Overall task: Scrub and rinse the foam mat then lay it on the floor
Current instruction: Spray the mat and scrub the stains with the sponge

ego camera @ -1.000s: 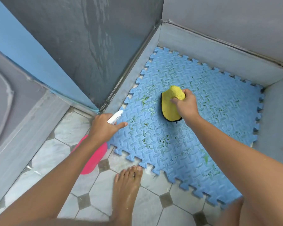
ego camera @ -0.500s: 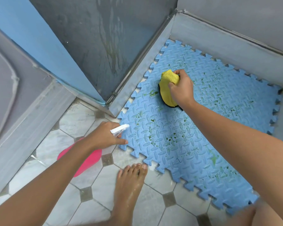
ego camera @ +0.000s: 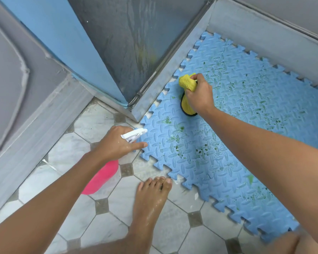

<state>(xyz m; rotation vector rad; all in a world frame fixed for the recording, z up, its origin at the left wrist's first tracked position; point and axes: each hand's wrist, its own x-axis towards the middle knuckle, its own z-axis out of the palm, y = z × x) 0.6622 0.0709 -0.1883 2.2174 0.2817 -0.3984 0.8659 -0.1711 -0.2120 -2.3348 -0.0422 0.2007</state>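
A blue foam mat [ego camera: 237,129] with jigsaw edges and green stains lies flat on the floor, filling a low grey-walled corner. My right hand [ego camera: 198,96] grips a yellow scrubbing pad [ego camera: 186,87] with a black underside and presses it on the mat near its left edge. My left hand [ego camera: 117,143] holds a pink spray bottle [ego camera: 101,176] by its white trigger head [ego camera: 133,135], just off the mat's near-left corner, index finger stretched out onto the mat's edge.
My bare left foot [ego camera: 151,197] stands on the white and grey tiled floor [ego camera: 92,125] beside the mat's front edge. A low grey curb [ego camera: 173,57] and a blue and dark wet wall panel [ego camera: 103,43] bound the mat's left side.
My right hand has dragged the yellow pad leftward across the mat towards the curb. My left hand with the bottle has dropped slightly to the mat's corner. The camera has shifted.
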